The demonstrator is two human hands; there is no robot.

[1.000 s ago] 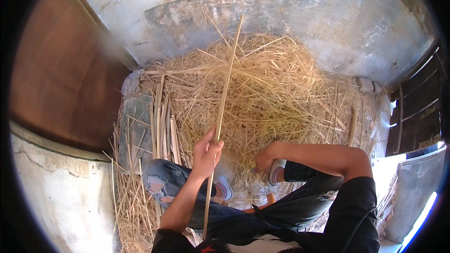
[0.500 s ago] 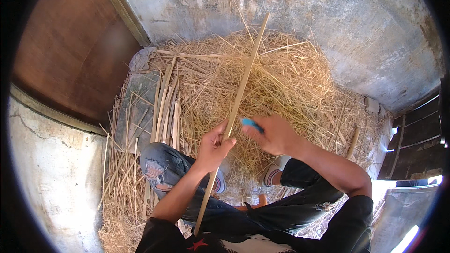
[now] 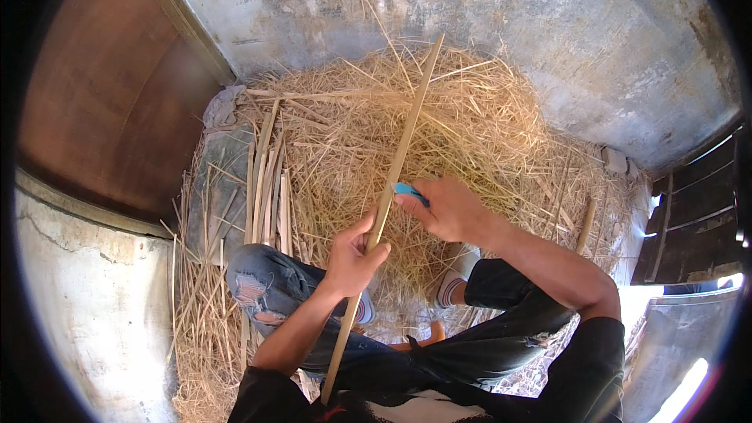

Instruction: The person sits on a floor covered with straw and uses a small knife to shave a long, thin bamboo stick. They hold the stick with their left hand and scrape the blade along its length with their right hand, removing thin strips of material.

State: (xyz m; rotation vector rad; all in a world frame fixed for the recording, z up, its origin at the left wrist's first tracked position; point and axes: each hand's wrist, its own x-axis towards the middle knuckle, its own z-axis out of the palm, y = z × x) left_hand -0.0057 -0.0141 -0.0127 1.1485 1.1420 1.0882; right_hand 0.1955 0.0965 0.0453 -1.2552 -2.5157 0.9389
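Observation:
A long, narrow bamboo strip [image 3: 409,129] slants across the middle, its far end over the straw and its near end against my shirt. My left hand [image 3: 354,258] is closed around the strip below its middle, thumb on top. In my closed right hand [image 3: 450,207] is a small blue-handled knife [image 3: 410,193]. Its tip meets the right edge of the strip a little above my left hand. The blade itself is too small to make out, and my fingers cover most of the handle.
A thick heap of straw and shavings [image 3: 486,117] covers the floor ahead. Several split strips [image 3: 270,180] lie at the left beside a grey slab [image 3: 222,176]. A concrete wall [image 3: 501,8] stands behind, a brown door panel [image 3: 117,94] at the left. My bent knees flank the work.
The knife in my right hand has moved left and slightly up, from beside the strip to its edge. My left hand still grips the strip, whose far end has dipped slightly.

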